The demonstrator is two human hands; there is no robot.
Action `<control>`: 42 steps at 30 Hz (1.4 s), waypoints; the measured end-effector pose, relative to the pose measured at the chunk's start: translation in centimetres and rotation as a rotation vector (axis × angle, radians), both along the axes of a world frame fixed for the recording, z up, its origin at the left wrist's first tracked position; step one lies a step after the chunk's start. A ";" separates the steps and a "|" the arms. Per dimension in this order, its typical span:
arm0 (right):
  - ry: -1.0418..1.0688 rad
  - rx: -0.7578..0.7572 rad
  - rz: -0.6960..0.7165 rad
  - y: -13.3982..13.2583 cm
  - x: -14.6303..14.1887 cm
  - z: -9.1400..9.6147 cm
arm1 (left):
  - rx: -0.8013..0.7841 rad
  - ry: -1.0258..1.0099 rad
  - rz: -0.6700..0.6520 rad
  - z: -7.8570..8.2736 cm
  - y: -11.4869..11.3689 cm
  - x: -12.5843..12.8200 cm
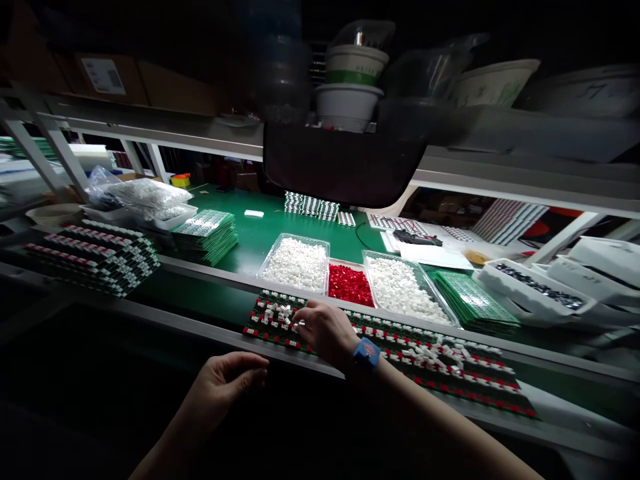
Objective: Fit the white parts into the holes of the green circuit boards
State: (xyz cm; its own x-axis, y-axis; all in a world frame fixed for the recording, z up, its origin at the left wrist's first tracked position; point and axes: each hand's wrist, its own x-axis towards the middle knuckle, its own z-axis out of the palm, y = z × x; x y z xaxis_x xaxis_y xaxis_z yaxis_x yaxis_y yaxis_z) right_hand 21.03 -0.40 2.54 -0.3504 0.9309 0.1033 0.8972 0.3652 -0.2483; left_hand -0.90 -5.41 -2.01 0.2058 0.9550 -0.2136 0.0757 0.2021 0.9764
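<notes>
My right hand (325, 331), with a blue wristband (366, 354), rests its fingertips among small white parts on a row of green circuit boards (450, 377) fitted with red and white parts. Whether those fingers pinch a part is too small to tell. My left hand (230, 380) hovers nearer me by the front rail, fingers curled and apart, with nothing visible in it. Beyond the boards stand a clear tray of white parts (294, 265), a tray of red parts (351, 283) and another clear tray of white parts (405, 290).
Stacked green boards (475, 301) lie right of the trays, with another stack (206, 237) to the left. Populated boards (93, 257) sit at far left. White trays (537, 287) crowd the right. A dark hanging pouch (345, 167) blocks the centre beneath a shelf.
</notes>
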 end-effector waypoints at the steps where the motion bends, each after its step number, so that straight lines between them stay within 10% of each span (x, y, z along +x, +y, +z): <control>1: -0.001 -0.004 0.001 0.1 -0.2 0.0 | 0.018 0.000 0.003 0.2 0.2 -0.1; 18: -0.035 0.104 -0.026 -0.2 -1.3 -0.3 | 0.778 0.653 -0.140 1.8 5.6 -0.2; 34: 0.389 0.010 -0.013 -1.9 2.5 0.1 | 0.854 0.891 -0.345 2.7 6.1 0.2; 42: 0.491 -0.059 0.009 -2.2 3.5 -0.9 | 0.887 0.863 -0.186 3.0 6.9 0.6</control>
